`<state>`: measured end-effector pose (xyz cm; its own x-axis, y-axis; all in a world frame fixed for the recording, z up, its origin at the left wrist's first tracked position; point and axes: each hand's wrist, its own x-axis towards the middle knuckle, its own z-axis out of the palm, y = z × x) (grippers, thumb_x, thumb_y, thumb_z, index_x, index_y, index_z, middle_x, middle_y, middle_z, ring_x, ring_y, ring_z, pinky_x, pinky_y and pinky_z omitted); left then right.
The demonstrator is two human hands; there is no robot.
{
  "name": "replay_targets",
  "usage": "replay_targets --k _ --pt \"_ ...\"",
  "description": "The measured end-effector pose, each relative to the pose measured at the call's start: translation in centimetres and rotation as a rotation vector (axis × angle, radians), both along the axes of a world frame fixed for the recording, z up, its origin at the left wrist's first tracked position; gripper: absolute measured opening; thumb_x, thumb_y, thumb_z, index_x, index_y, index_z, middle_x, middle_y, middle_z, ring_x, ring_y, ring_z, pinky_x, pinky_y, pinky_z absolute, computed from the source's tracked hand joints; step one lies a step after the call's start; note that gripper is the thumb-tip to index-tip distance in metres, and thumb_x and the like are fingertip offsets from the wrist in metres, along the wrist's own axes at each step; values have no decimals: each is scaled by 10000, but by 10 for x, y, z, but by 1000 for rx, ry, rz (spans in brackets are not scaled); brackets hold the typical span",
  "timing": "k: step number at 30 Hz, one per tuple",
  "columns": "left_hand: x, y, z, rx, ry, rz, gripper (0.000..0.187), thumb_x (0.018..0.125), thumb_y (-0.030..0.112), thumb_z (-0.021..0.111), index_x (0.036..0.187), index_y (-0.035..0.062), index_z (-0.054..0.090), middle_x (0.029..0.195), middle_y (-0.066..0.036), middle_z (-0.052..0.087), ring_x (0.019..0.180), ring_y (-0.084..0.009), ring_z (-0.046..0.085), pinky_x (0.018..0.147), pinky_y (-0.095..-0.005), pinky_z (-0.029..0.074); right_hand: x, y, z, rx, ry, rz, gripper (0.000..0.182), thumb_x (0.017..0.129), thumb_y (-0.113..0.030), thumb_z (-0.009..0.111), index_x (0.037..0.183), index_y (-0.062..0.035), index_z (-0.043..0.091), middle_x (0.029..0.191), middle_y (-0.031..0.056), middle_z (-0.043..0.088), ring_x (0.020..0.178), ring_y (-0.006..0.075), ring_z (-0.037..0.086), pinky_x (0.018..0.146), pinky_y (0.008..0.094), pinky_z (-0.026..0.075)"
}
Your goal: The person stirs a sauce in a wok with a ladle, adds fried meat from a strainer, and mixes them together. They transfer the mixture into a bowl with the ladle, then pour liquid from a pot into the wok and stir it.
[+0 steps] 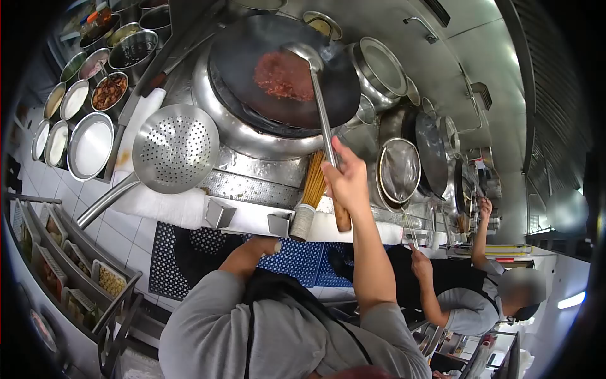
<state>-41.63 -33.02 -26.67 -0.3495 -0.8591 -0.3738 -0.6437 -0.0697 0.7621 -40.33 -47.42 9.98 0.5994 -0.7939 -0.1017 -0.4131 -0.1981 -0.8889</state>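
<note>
My right hand (348, 180) is closed around the long handle of a ladle (322, 114), whose wooden end sticks out below the fist. The ladle's bowl lies in a large dark wok (237, 57), at the edge of a heap of reddish minced meat (283, 76). Just left of that hand is a bamboo wok brush (310, 189) with a wrapped grip. My left hand (268, 246) is low by the counter's front edge, its fingers largely out of sight. A big perforated strainer (177, 148) rests on the white cloth at the left.
Metal pots of ingredients (109, 91) crowd the left side, above a rack of food bins (108, 279). A fine mesh strainer (400, 169) sits on a pot to the right. Further right, a co-worker (464, 303) stands at another wok (432, 155).
</note>
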Motion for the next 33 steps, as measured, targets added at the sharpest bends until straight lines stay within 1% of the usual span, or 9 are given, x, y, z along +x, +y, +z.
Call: replay_targets --k 3,6,11,16,19,21,23,29,33 --pt "2 -11 18 246 -24 -51 524 570 237 748 1050 42 668 976 -191 681 900 -294 665 815 -402 521 24 -34 0 -44 167 76 584 829 -48 606 1379 40 429 566 38 545 408 112 510 394 274 396" --pt "19 14 17 163 56 18 457 577 262 746 973 43 687 921 -182 694 861 -291 675 795 -401 526 32 -33 1 -98 105 78 582 846 -26 610 1392 23 414 592 25 542 433 86 489 385 252 380" --pt "102 93 113 320 -34 78 402 575 275 764 919 75 705 918 -140 706 883 -283 676 789 -381 527 42 -40 -1 63 79 117 591 816 -68 626 1373 21 448 596 57 562 420 128 521 410 289 414" --pt "178 133 244 236 700 546 473 593 162 805 1009 18 634 890 -69 683 811 -158 646 750 -323 524 11 -2 8 269 -109 48 588 843 -30 616 1391 31 413 607 50 556 416 104 489 390 253 391" --pt "191 81 283 79 1104 1075 362 809 202 731 1083 13 590 933 -88 661 820 -163 653 692 -326 553 5 6 10 365 -125 2 583 840 2 616 1386 39 413 610 50 556 419 103 489 386 252 390" --pt "217 18 274 -47 1250 1217 545 897 494 598 1184 38 520 1014 -100 627 856 -199 652 670 -365 555 4 8 12 304 -119 -5 605 831 0 615 1396 33 402 594 47 547 422 96 482 376 265 394" --pt "234 -18 317 90 1294 1236 603 856 678 490 1129 143 542 981 -98 642 876 -276 647 663 -453 547 3 14 12 281 -148 -50 603 829 -4 614 1393 38 404 591 43 543 420 101 485 379 269 401" --pt "265 -66 294 328 1304 1128 332 828 485 656 908 170 588 869 -70 630 794 -267 641 647 -428 548 -19 28 -14 -63 -30 -112 559 833 -35 611 1362 41 449 638 52 571 435 108 499 395 266 425" --pt "262 -88 308 337 1406 1248 256 856 391 615 937 150 588 841 -70 622 766 -276 631 580 -422 543 -32 78 36 81 -20 -125 563 832 5 612 1367 49 439 702 28 579 499 72 490 423 247 418"
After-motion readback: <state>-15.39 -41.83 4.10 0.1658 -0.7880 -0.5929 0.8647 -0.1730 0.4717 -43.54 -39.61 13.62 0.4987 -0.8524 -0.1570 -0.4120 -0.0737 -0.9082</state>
